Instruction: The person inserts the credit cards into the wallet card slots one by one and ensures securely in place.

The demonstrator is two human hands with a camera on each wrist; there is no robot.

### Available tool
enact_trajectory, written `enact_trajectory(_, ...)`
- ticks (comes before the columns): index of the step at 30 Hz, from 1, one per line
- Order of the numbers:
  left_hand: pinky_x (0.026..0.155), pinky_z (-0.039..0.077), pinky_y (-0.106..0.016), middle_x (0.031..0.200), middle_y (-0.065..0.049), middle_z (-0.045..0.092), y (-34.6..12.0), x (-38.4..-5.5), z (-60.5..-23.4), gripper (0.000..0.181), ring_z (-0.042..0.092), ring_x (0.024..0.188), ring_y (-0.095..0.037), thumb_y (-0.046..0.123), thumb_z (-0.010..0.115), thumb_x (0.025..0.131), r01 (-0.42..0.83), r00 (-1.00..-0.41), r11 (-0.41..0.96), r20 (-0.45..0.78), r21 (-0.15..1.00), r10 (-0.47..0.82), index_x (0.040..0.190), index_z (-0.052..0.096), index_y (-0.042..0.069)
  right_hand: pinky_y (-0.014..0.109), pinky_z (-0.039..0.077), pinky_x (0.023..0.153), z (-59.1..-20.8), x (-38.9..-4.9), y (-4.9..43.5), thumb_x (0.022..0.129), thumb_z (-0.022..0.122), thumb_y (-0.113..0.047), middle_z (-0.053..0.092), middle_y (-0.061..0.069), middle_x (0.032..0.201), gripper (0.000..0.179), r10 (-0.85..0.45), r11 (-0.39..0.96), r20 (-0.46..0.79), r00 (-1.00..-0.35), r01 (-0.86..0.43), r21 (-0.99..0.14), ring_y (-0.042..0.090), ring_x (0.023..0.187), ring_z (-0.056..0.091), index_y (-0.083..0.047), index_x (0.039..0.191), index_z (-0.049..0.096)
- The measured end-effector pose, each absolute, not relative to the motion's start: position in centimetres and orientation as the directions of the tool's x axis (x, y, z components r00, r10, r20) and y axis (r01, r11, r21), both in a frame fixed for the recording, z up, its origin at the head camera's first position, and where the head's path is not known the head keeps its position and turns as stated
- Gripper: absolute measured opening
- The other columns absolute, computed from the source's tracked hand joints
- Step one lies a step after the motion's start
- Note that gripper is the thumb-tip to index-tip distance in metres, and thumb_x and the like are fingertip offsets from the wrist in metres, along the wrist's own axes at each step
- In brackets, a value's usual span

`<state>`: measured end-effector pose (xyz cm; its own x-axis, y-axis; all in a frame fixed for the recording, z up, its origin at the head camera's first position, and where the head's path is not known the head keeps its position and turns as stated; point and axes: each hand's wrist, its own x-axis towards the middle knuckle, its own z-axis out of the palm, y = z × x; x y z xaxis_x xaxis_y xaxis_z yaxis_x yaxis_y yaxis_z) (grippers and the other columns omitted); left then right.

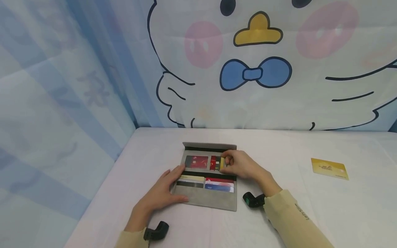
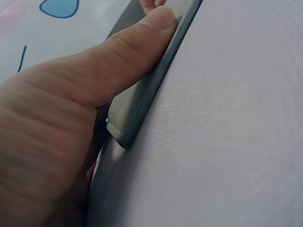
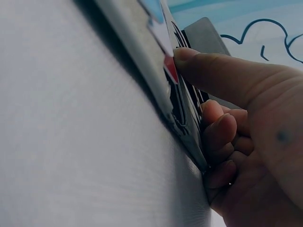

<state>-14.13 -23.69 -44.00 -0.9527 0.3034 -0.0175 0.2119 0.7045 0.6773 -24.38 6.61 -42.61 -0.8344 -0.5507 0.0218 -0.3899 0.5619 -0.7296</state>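
A grey wallet (image 1: 211, 198) lies unfolded on the table, with cards in its slots. My left hand (image 1: 165, 189) holds its left side, the thumb lying across the front panel and the fingers along the edge. At the upper right slot my right hand (image 1: 243, 164) pinches a yellow-edged card (image 1: 222, 163), partly hidden by the fingers. Beside it in the upper row are a dark and red card (image 1: 214, 163) and a red card (image 1: 198, 161). A blue and white card (image 1: 219, 186) sits in the lower row. In the right wrist view, the thumb (image 3: 187, 54) rests at the wallet's cards.
A gold card (image 1: 329, 168) lies by itself on the white table (image 1: 288, 220), to the right of the wallet. Behind the table hangs a printed curtain (image 1: 257, 106). Black wrist-worn devices (image 1: 253, 199) sit at both sleeves.
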Motion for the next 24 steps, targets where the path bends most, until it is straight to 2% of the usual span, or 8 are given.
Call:
enact_trajectory(14, 0.123, 0.008, -0.048, 0.162, -0.009, 0.033, -23.9, -14.1, -44.0, 0.105, 0.025, 0.15, -0.028, 0.039, 0.09, 0.075, 0.213, -0.952, 0.693, -0.012, 0.688, 0.305, 0.159, 0.033, 0.013, 0.027, 0.042, 0.062, -42.6, -24.3, 6.5, 0.086, 0.082, -0.015, 0.055, 0.001, 0.081, 0.05, -0.556, 0.552, 0.025, -0.831, -0.392, -0.736, 0.014, 0.069, 0.048, 0.009, 0.125, 0.061)
enact_trajectory(24, 0.123, 0.009, -0.049, 0.162, -0.01, 0.032, -23.8, -14.1, -44.2, 0.105, 0.025, 0.15, -0.029, 0.04, 0.09, 0.075, 0.203, -0.957, 0.704, -0.016, 0.68, 0.291, 0.159, 0.033, 0.014, 0.029, 0.045, 0.067, -41.8, -24.2, 9.2, 0.091, 0.077, -0.014, 0.056, 0.002, 0.087, 0.046, -0.506, 0.513, 0.098, -0.857, -0.39, -0.764, 0.018, 0.079, 0.051, 0.008, 0.128, 0.06)
